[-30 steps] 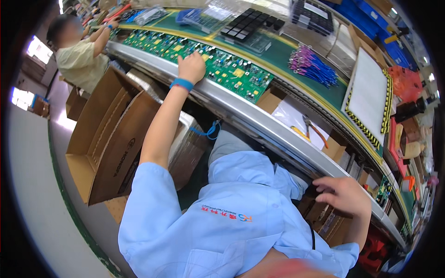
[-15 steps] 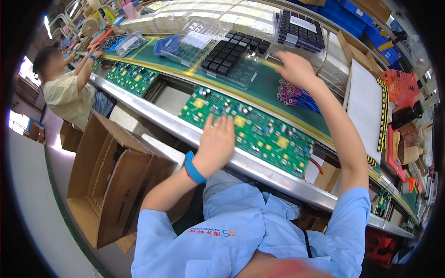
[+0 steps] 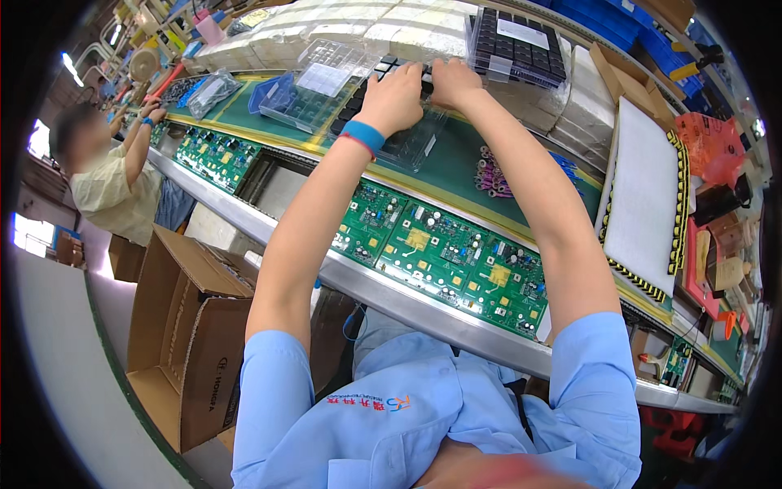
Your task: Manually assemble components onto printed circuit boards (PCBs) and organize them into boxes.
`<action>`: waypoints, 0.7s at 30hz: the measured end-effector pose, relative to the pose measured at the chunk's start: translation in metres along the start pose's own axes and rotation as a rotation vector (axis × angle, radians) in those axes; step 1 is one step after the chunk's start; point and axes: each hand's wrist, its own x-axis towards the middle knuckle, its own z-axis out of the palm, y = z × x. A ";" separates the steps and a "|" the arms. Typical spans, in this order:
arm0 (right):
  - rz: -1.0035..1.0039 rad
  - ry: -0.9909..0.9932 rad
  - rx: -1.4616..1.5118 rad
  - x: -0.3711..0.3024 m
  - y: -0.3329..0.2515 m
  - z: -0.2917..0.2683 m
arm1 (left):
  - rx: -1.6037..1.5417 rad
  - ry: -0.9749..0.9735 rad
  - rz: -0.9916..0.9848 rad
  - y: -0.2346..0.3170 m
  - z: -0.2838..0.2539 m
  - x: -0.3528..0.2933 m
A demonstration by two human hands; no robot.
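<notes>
Both my arms reach across the circuit board to a clear plastic tray (image 3: pixel 419 151) of black square blocks (image 3: pixel 348 110). My left hand (image 3: pixel 393 99), with a blue wristband, lies over the tray with its fingers bent down onto the blocks. Right beside it, my right hand (image 3: pixel 454 84) has its fingers closed at the tray's far right part, against the blocks. Fingers and knuckles hide part of what they grip. Below my forearms, a green circuit board (image 3: pixel 444 261) with small parts and yellow patches lies along the line's metal edge.
An opened clear tray (image 3: pixel 314 102) and a blue bin (image 3: pixel 273 94) stand left of the blocks. Stacked black-block trays (image 3: pixel 517 49) are behind. Purple-ended blue wires (image 3: pixel 493 175) lie right. A white foam sheet (image 3: pixel 643 196) is farther right. A co-worker (image 3: pixel 122 171) works far left; a cardboard box (image 3: pixel 191 342) stands below.
My left hand has left the circuit board and moved up to the block tray. My right hand has moved left, from beside the tray onto the blocks.
</notes>
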 end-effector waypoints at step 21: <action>0.426 -0.256 1.761 -0.264 0.108 -0.106 | 0.278 -0.110 0.397 -0.006 0.028 0.068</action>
